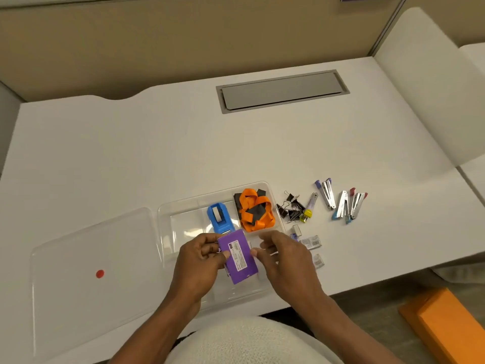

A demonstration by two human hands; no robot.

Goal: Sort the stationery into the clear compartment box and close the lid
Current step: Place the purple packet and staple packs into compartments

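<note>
A clear compartment box point(183, 219) stands open on the white desk. Its back right cell holds an orange lanyard point(256, 212), and a blue tape dispenser point(220, 218) sits in the cell to its left. Both my left hand point(200, 261) and my right hand point(282, 256) hold a purple packet with a white label point(237, 256) over the box's front cells. The clear lid point(86, 261), marked with a red dot, lies flat to the left of the box.
To the right of the box lie black binder clips point(290, 207), a yellow-tipped stapler point(308, 210), several staple removers point(341, 200) and small staple packets point(311, 243). A grey cable hatch point(282, 90) is set in the desk's back. An orange box point(446, 327) lies on the floor.
</note>
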